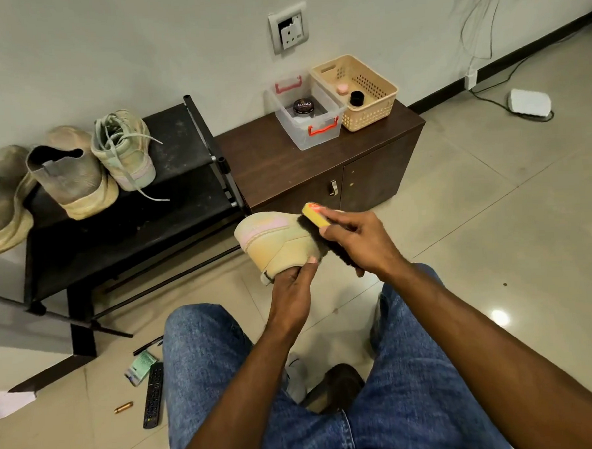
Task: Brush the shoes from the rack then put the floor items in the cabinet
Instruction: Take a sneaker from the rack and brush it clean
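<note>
My left hand (pixel 291 293) grips a beige and pink shoe (pixel 275 241) from below, held in the air in front of the cabinet. My right hand (pixel 360 241) holds a yellow-backed brush (pixel 316 214), its dark bristles against the shoe's side. The matching laced shoe (pixel 126 151) stands on the black rack (pixel 181 154) beside two grey slip-on shoes (pixel 69 178). On the floor at lower left lie a black remote (pixel 153 395), a green packet (pixel 140 367), a black pen (pixel 147 345) and a small brass-coloured tube (pixel 123 407).
The brown cabinet (pixel 284 159) with a metal door handle (pixel 334 187) carries a clear box (pixel 307 114) holding a polish tin and a beige basket (pixel 359 90). A white object (pixel 530 102) and cables lie by the wall at right. My knees in jeans fill the foreground.
</note>
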